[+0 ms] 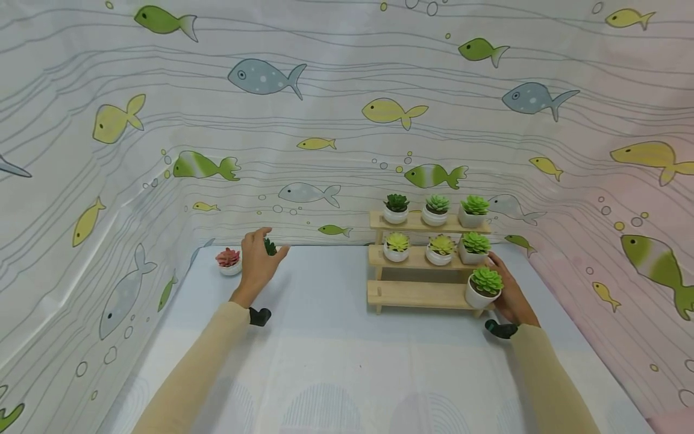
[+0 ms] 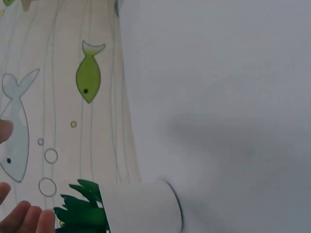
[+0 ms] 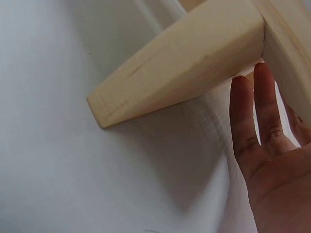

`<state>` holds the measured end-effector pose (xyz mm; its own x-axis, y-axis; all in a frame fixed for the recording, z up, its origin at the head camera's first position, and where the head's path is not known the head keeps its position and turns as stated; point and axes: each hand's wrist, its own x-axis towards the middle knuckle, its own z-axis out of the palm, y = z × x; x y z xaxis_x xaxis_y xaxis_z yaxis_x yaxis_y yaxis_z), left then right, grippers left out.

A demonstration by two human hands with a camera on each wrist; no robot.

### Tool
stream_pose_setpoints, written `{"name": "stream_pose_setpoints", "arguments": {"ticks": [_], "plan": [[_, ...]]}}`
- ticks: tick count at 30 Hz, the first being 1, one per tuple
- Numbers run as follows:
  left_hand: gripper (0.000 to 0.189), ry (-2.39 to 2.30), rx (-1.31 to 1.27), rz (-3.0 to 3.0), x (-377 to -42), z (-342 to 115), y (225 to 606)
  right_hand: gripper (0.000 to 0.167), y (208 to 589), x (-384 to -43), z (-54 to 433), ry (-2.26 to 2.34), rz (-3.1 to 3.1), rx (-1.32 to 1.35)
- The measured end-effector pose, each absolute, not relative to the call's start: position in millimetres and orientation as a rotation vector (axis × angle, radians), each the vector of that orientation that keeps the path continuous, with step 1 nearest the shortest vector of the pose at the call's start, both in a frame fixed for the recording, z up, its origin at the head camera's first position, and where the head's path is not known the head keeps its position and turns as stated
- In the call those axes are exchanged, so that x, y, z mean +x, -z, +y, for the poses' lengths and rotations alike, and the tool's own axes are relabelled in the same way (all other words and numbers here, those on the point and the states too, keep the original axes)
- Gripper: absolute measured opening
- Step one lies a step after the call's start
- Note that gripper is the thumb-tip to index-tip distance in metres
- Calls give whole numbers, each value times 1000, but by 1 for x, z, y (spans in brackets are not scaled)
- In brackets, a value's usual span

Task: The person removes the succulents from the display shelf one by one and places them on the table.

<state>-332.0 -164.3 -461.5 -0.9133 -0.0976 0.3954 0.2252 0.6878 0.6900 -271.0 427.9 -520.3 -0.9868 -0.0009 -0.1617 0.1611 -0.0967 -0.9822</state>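
Observation:
My left hand [image 1: 259, 262] is raised with thumb and fingers spread, over a dark green succulent [image 1: 269, 246] that it largely hides. In the left wrist view, that plant's white pot [image 2: 141, 206] stands at the bottom, with the fingertips [image 2: 29, 218] apart from the leaves. My right hand [image 1: 512, 295] is at the right end of a three-tier wooden stand [image 1: 417, 293], beside a bright green succulent in a white pot [image 1: 484, 288] on its lowest tier. In the right wrist view, straight fingers [image 3: 244, 111] reach up close to the stand's wooden leg [image 3: 180, 63].
Three potted succulents, one dark green [image 1: 397, 208], line the top tier. Three more, including a yellow-green one [image 1: 397, 246], line the middle tier. A red succulent [image 1: 228, 260] stands left of my left hand. Fish-patterned sheeting [image 1: 325, 120] walls the table's back and sides.

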Motion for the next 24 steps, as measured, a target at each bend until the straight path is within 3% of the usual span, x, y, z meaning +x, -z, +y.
{"name": "stream_pose_setpoints", "arguments": {"ticks": [24], "plan": [[46, 1308, -651, -2500, -306, -73, 463, 73, 518, -271, 426, 2248, 2030, 164]]}}
